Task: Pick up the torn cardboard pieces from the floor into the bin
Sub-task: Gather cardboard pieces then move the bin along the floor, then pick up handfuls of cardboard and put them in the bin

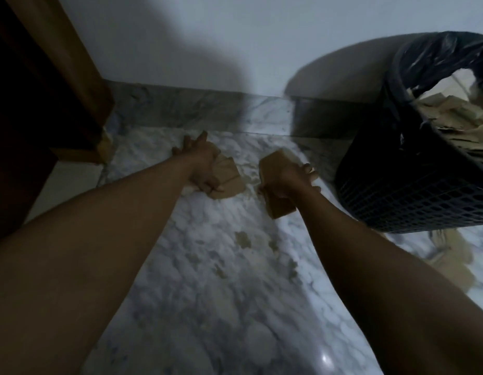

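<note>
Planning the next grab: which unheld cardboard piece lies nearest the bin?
The large piece at the foot of the bin; small scraps lie mid-floor between the arms.

Bare forearms; bare left hand [201, 169], right hand [286, 180].

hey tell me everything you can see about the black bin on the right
The bin is a black plastic basket with lattice walls, lined with a shiny black bag folded over its rim. It stands on the marble floor close to the wall, partly cut off by the frame's right edge. Torn brown cardboard pieces fill much of it.
</note>
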